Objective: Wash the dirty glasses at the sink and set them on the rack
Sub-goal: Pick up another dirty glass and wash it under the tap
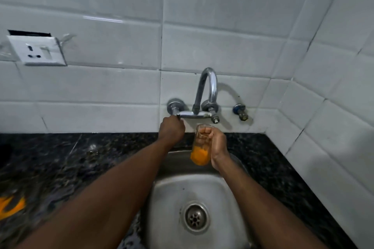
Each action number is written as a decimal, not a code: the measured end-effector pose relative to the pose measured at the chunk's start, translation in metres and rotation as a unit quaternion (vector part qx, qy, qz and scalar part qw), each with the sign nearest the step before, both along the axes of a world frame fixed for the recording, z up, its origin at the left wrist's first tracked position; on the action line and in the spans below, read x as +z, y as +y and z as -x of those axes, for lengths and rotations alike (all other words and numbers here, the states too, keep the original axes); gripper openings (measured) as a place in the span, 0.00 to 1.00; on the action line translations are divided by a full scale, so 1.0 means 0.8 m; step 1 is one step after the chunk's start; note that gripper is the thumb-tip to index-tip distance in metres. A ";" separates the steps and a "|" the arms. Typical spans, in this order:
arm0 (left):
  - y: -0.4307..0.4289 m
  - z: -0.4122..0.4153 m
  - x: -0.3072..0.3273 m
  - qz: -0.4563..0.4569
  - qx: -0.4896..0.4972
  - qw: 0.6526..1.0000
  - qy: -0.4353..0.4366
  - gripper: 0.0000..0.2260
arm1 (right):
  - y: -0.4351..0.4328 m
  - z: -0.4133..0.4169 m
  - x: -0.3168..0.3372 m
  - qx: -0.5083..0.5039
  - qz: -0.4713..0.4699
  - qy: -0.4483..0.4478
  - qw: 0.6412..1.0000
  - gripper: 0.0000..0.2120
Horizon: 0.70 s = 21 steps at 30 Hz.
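Observation:
A clear glass (199, 154) with orange liquid in its lower part is held upright over the back of the steel sink (168, 194), below the chrome tap (206, 89). My right hand (216, 143) is wrapped around its upper half. My left hand (172, 130) is closed on the tap's left handle at the wall. I see no water running from the spout. No rack is in view.
Dark speckled counter (60, 157) runs on both sides of the sink, with an orange object (12, 206) at its left edge. White tiles cover the back and right walls. A wall socket (37, 50) sits upper left, a small valve (240, 111) right of the tap.

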<state>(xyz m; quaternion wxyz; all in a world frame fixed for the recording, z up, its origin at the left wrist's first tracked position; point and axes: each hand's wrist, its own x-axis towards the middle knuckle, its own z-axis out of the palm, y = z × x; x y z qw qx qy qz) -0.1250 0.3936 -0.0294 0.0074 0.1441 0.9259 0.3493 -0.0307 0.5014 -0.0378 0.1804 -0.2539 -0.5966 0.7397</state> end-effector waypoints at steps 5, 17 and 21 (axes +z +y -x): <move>0.005 0.011 -0.009 -0.028 0.033 0.999 0.010 0.15 | 0.007 0.011 0.008 0.004 0.014 0.011 1.000 0.14; 0.020 -0.022 -0.052 -0.247 0.044 0.917 -0.309 0.36 | 0.006 0.006 0.018 0.040 0.035 0.020 0.998 0.15; 0.032 -0.068 -0.065 -0.484 -0.001 0.671 -0.562 0.34 | 0.001 -0.007 0.023 0.080 0.087 0.021 0.993 0.15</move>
